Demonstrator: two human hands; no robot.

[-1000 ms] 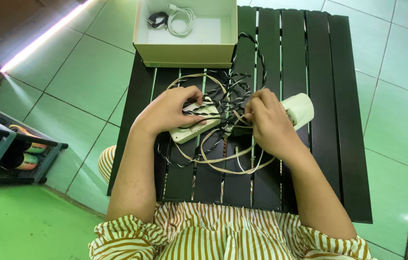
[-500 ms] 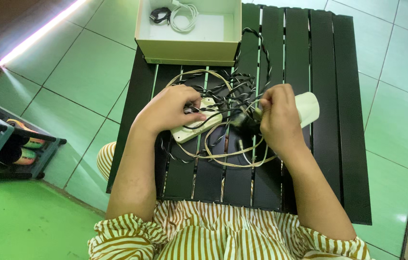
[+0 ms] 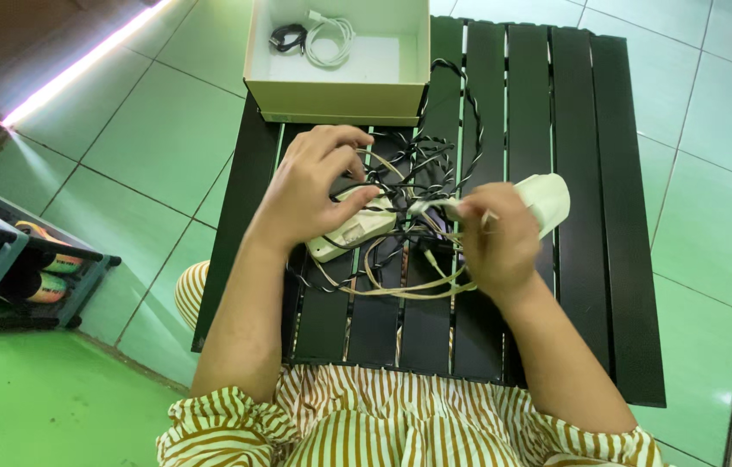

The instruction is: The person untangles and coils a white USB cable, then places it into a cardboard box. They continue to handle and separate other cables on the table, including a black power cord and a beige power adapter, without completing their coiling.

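Hands at a black slatted desk (image 3: 556,130) — left hand (image 3: 314,186) pinching tangled black-and-white cord (image 3: 435,164), right hand (image 3: 491,233) gripping a beige cable (image 3: 401,290).

Bare forearms, ruffled brown-and-cream striped sleeves (image 3: 219,424)
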